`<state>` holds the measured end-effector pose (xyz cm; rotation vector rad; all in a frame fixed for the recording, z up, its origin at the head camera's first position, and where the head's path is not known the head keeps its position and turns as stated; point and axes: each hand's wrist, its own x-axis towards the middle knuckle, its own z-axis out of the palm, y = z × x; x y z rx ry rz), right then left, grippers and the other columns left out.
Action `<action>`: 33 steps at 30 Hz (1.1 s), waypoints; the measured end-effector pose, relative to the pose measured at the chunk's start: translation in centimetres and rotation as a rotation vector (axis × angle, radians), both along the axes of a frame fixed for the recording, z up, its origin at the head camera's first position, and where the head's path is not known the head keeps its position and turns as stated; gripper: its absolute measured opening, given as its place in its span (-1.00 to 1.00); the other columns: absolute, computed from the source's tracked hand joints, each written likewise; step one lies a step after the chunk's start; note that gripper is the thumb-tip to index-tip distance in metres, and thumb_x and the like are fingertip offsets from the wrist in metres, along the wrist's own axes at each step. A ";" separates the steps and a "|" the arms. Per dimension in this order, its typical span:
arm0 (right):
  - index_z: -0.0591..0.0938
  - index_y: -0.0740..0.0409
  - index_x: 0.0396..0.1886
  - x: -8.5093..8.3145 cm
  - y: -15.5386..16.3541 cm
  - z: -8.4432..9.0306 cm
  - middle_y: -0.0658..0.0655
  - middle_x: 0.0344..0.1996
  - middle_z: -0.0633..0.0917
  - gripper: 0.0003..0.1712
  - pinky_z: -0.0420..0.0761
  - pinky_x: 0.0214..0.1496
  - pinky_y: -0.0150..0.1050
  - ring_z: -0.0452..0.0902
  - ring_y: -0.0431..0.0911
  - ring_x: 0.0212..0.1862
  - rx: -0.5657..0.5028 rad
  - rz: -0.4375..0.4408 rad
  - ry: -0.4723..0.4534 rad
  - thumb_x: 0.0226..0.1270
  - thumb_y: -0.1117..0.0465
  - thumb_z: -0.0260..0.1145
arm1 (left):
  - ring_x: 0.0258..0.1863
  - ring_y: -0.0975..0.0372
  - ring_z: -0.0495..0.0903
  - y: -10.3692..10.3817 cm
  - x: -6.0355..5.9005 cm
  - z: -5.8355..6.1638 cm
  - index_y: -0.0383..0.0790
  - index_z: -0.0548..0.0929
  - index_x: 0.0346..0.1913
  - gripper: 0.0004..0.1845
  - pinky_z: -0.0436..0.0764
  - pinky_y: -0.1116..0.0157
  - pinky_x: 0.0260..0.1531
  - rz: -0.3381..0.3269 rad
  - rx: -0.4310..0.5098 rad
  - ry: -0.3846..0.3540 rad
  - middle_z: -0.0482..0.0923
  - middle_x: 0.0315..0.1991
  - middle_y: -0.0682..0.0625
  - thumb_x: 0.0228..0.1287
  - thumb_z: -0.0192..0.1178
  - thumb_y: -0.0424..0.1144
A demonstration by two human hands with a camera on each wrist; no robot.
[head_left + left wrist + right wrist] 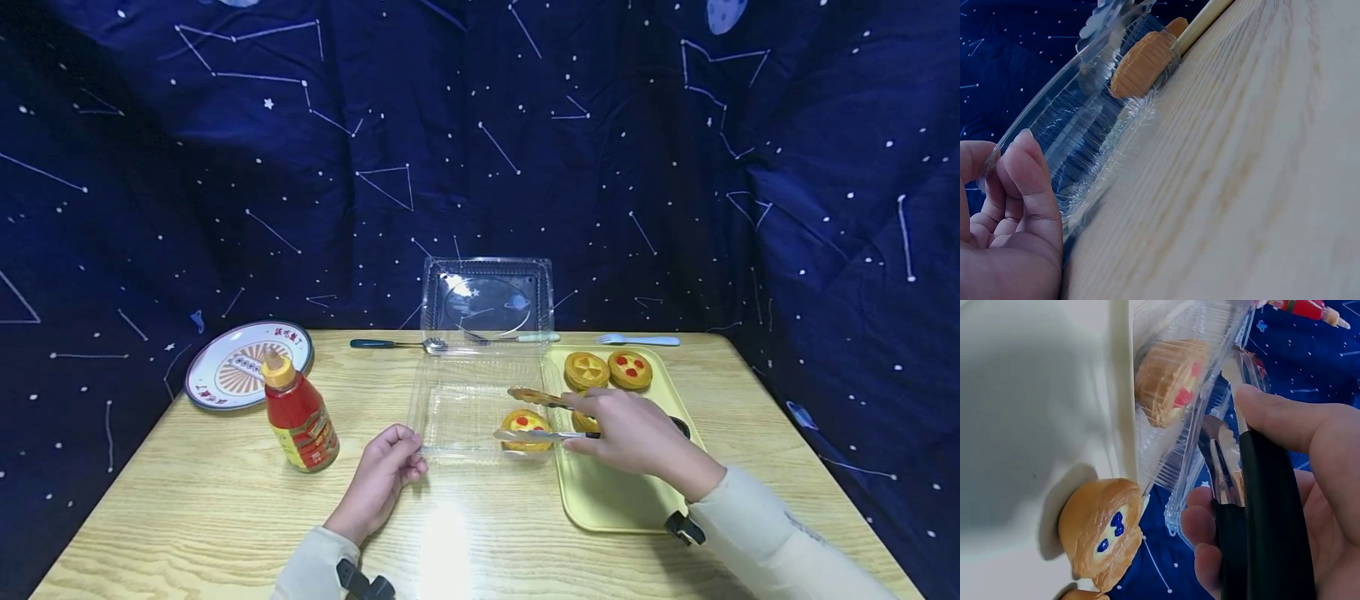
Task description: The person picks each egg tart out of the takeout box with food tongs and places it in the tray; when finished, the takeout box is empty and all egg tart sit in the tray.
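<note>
Nearest the camera, the left hand (382, 479) sits on the wooden table (225, 525), fingers curled and pinching the near left corner of the clear box (468, 408). To its right, the right hand (633, 433) grips a pair of tongs (536, 417), arms spread apart, with their tips over a tart (525, 429) with red dots sitting in the near right part of the box. That hand hovers over a yellow tray (600, 492) just right of the box, two more tarts (607, 371) at its far end. Left of the box stands a sauce bottle (298, 412), a plate (243, 362) behind it. Further back, a spoon (397, 343) and a fork (637, 340) lie by the box's raised lid (487, 304).
</note>
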<state>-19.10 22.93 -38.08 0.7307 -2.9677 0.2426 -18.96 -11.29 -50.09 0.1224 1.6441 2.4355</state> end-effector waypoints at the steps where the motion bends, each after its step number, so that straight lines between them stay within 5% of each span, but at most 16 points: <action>1: 0.61 -0.01 0.24 -0.1 -0.1 0.0 0.10 0.00 0.69 -0.29 0.59 -0.38 -0.11 0.64 -0.05 -0.14 0.008 0.000 -0.007 0.10 -0.16 0.50 | -0.47 0.25 0.55 0.0 0.0 0.0 -0.28 0.41 -0.26 -0.88 0.53 0.46 -0.50 -0.001 -0.001 -0.001 0.41 -0.41 -0.03 0.42 0.12 -0.33; 8: 0.60 0.04 0.24 -0.6 -0.9 -0.1 0.04 -0.14 0.69 -0.26 0.50 -0.49 -0.19 0.50 -0.17 -0.40 0.063 0.023 -0.027 0.08 -0.17 0.50 | -0.47 0.25 0.55 0.0 0.1 0.0 -0.28 0.41 -0.25 -0.88 0.53 0.46 -0.49 0.003 -0.012 -0.007 0.41 -0.41 -0.03 0.41 0.12 -0.32; 18: 0.59 0.06 0.25 -1.1 -1.3 0.3 0.07 -0.14 0.68 -0.23 0.52 -0.43 -0.17 0.52 -0.13 -0.36 0.101 0.027 -0.097 0.08 -0.18 0.50 | -0.48 0.25 0.54 0.1 -0.1 0.0 -0.28 0.42 -0.26 -0.90 0.52 0.47 -0.51 0.019 -0.015 -0.016 0.42 -0.43 -0.02 0.42 0.10 -0.35; 33: 0.61 0.01 0.23 -2.1 -3.1 -0.3 0.03 -0.26 0.66 -0.25 0.42 -0.54 -0.23 0.47 -0.15 -0.43 0.076 0.020 -0.049 0.06 -0.19 0.51 | -0.46 0.24 0.55 0.0 -0.1 0.0 -0.28 0.41 -0.25 -0.88 0.52 0.46 -0.49 -0.004 -0.018 0.006 0.41 -0.40 -0.03 0.42 0.11 -0.32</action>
